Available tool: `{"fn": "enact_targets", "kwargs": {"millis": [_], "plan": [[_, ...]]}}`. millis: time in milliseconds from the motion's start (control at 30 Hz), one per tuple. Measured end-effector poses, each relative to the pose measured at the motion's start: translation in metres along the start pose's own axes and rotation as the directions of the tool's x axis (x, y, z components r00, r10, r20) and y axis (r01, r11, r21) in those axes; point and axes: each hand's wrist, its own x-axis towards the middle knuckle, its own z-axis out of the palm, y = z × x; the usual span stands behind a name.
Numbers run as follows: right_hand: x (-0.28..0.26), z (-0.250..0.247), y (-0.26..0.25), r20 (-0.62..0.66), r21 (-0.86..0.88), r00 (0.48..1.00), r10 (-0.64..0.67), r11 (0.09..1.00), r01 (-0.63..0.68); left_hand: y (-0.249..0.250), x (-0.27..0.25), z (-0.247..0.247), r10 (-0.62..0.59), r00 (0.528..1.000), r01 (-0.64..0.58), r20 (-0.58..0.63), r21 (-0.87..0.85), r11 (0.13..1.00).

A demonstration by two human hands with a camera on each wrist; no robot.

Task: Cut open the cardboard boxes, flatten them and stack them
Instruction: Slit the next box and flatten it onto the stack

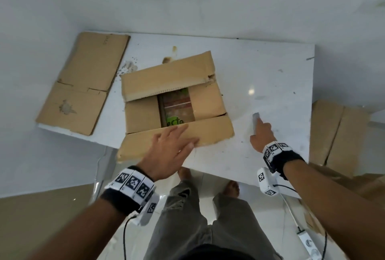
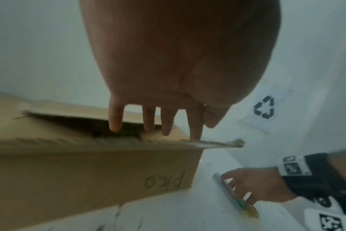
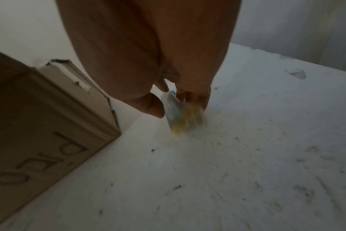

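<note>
A white, scuffed bench (image 1: 260, 76) carries everything here, and the open cardboard box (image 1: 177, 101) standing near its middle serves as the landmark. The box's top flaps are folded partly back, leaving a square gap through which printed packaging shows inside; "pico" is handwritten on the side wall facing the person. Left of the box, a flattened cardboard sheet (image 1: 83, 84) lies across the bench's left corner, overhanging its edge. Well to the right of the box, beyond the bench's right edge, more brown cardboard (image 1: 333, 132) stands lower down; its exact form cannot be told.

The left hand (image 1: 168, 151) lies on the box's near flap with the fingers (image 2: 116, 118) straight and spread apart, their tips reaching the flap's edge at the opening, holding nothing. The right hand (image 1: 263, 134) is down on the bench just right of the box, apart from it. Its fingers (image 2: 230, 173) are curled around a slim utility knife (image 2: 237, 198) with a grey body and a yellow-green end; the forefinger stretches along the knife's back, and the knife lies on or close against the bench top. In the right wrist view the knife is blurred, so its blade cannot be made out. Both wrists wear black bands with black-and-white marker tiles.
</note>
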Motion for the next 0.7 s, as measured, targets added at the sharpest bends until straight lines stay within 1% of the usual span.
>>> {"fn": "enact_targets", "kwargs": {"millis": [33, 67, 133, 200, 233, 267, 300, 333, 367, 400, 467, 533, 600, 700], "plan": [[-0.002, 0.002, -0.003, -0.030, -0.038, 1.000, -0.005, 0.999, 0.003, -0.011, -0.004, 0.008, -0.042, 0.997, 0.040, 0.065, 0.042, 0.998], [-0.006, 0.005, -0.006, -0.063, -0.064, 0.998, -0.008, 0.998, 0.004, -0.023, -0.004, 0.017, -0.087, 0.993, 0.080, 0.079, 0.086, 0.993], [-0.014, 0.009, -0.010, -0.131, -0.094, 0.991, -0.021, 0.996, 0.009, -0.042, 0.007, 0.030, -0.174, 0.984, 0.168, 0.031, 0.143, 0.975], [-0.023, 0.011, -0.010, -0.187, -0.079, 0.980, -0.071, 0.995, 0.057, -0.059, 0.028, 0.041, -0.199, 0.980, 0.201, -0.032, 0.221, 0.954], [-0.028, 0.012, -0.010, -0.209, -0.053, 0.972, -0.105, 0.994, 0.096, -0.065, 0.041, 0.043, -0.188, 0.980, 0.199, -0.066, 0.237, 0.951], [-0.035, 0.011, -0.010, -0.214, -0.015, 0.969, -0.125, 0.992, 0.125, -0.068, 0.054, 0.046, -0.179, 0.981, 0.192, -0.074, 0.240, 0.952], [-0.041, 0.013, -0.013, -0.211, 0.048, 0.966, -0.152, 0.985, 0.165, -0.071, 0.061, 0.043, -0.194, 0.979, 0.204, -0.064, 0.241, 0.949], [-0.048, 0.013, -0.014, -0.208, 0.123, 0.967, -0.148, 0.977, 0.176, -0.071, 0.070, 0.041, -0.203, 0.978, 0.208, -0.049, 0.224, 0.952], [-0.054, 0.013, -0.019, -0.192, 0.216, 0.972, -0.133, 0.961, 0.174, -0.072, 0.078, 0.038, -0.199, 0.979, 0.205, -0.053, 0.188, 0.961], [-0.059, 0.014, -0.025, -0.159, 0.315, 0.982, -0.102, 0.937, 0.148, -0.071, 0.083, 0.032, -0.189, 0.980, 0.195, -0.064, 0.116, 0.974], [-0.067, 0.014, -0.044, -0.043, 0.489, 0.998, -0.049, 0.870, 0.064, -0.065, 0.091, 0.011, -0.184, 0.978, 0.174, -0.099, -0.105, 0.979], [-0.067, 0.016, -0.069, 0.049, 0.622, 0.996, -0.078, 0.782, 0.031, -0.056, 0.096, -0.022, -0.185, 0.973, 0.145, -0.134, -0.267, 0.953], [-0.061, 0.014, -0.100, 0.066, 0.690, 0.989, -0.133, 0.722, 0.051, -0.049, 0.096, -0.062, -0.182, 0.971, 0.102, -0.154, -0.423, 0.900], [-0.049, 0.007, -0.152, 0.060, 0.713, 0.979, -0.195, 0.695, 0.094, -0.053, 0.091, -0.115, -0.187, 0.965, 0.018, -0.183, -0.669, 0.743]]}}
